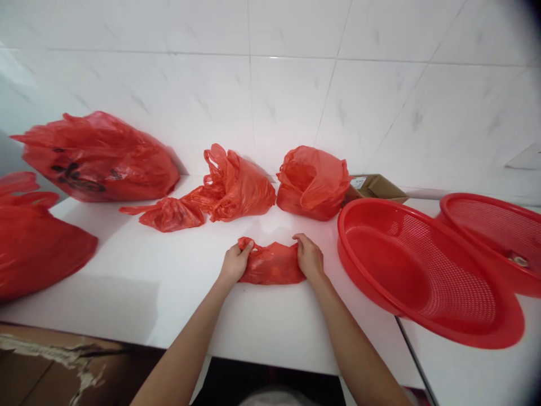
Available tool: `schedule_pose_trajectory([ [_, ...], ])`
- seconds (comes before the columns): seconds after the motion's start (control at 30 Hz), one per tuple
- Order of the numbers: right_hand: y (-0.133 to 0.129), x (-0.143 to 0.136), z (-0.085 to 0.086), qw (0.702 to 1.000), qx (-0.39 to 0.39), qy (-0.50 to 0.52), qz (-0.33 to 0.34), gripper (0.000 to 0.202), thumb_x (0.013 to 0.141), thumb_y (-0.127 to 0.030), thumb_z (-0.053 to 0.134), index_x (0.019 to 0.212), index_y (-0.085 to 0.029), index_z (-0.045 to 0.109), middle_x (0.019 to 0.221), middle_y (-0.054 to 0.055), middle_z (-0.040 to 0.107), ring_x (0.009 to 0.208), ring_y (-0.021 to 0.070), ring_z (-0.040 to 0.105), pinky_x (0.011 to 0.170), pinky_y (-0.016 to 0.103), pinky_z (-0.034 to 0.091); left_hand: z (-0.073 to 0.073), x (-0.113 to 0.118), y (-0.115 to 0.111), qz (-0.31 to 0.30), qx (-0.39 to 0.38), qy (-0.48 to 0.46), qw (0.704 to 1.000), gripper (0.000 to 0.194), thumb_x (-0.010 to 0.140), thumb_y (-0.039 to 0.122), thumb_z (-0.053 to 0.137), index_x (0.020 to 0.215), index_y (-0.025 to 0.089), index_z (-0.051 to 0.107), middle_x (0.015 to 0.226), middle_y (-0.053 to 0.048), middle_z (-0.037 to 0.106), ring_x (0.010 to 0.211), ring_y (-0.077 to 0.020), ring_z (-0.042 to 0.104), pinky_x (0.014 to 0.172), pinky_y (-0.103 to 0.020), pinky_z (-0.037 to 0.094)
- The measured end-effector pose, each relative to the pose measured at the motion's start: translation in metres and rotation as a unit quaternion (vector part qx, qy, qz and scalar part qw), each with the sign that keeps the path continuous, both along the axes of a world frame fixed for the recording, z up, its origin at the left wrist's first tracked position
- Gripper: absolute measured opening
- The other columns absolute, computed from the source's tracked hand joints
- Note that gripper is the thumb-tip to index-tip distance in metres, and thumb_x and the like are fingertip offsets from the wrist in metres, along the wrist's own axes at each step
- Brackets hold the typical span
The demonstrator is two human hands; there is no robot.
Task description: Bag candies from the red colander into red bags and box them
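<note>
A small red plastic bag [274,265] lies on the white table [190,316] between my hands, its top edge slightly raised. My left hand [236,262] pinches the bag's upper left corner, with the thumb on top. At the bag's right end is my right hand [309,256], its fingers curled and closed at the upper right edge. What the bag holds cannot be made out through the plastic.
Behind stand a knotted red bag [173,215], a tied bag [243,189] and an open-topped bag [313,183]. Larger red bags [101,163] are at left. A cardboard box [376,187] and red baskets [384,265] are at right. A tiled wall [291,101] rises behind.
</note>
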State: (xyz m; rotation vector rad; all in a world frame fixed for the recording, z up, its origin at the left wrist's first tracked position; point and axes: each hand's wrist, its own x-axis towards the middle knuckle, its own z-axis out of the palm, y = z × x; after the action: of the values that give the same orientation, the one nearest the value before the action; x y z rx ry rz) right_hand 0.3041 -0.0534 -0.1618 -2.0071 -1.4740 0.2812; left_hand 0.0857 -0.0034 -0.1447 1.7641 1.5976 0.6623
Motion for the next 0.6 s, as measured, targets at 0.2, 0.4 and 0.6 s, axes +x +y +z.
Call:
schedule_pose_trajectory([
  [0.2,0.0071,-0.0013,-0.0019,0.999,-0.026,-0.022,-0.013,0.037,0.092,-0.017,0.031,0.113,-0.029,0.059,0.095,-0.002,0.069,0.078,0.0157,0.059,0.064,0.025,0.035,-0.0029,-0.0071,0.0048,0.010,-0.013,0.023,1.000,0.050,0.091,0.055,0.035,0.077,0.017,0.064,0.081,-0.010,0.074,0.079,-0.0256,0.070,0.069,-0.031,0.050],
  [0.4,0.0096,0.0016,-0.0031,0.997,-0.049,-0.053,-0.039,0.037,0.093,-0.019,0.031,0.114,-0.028,0.060,0.090,0.000,0.069,0.075,0.0167,0.057,0.060,0.026,0.028,0.0012,-0.0046,0.0084,0.017,0.014,0.148,0.989,0.044,0.092,0.051,0.037,0.095,0.020,0.068,0.091,-0.015,0.072,0.090,-0.0337,0.066,0.074,-0.039,0.045],
  [0.6,0.0100,0.0020,-0.0005,0.996,-0.068,-0.032,-0.045,0.035,0.096,-0.023,0.031,0.115,-0.029,0.060,0.090,0.000,0.069,0.075,0.0167,0.058,0.062,0.026,0.031,0.0013,-0.0060,0.0053,0.004,0.034,0.189,0.981,0.042,0.095,0.050,0.035,0.096,0.023,0.067,0.093,-0.010,0.073,0.089,-0.0279,0.066,0.070,-0.033,0.044],
])
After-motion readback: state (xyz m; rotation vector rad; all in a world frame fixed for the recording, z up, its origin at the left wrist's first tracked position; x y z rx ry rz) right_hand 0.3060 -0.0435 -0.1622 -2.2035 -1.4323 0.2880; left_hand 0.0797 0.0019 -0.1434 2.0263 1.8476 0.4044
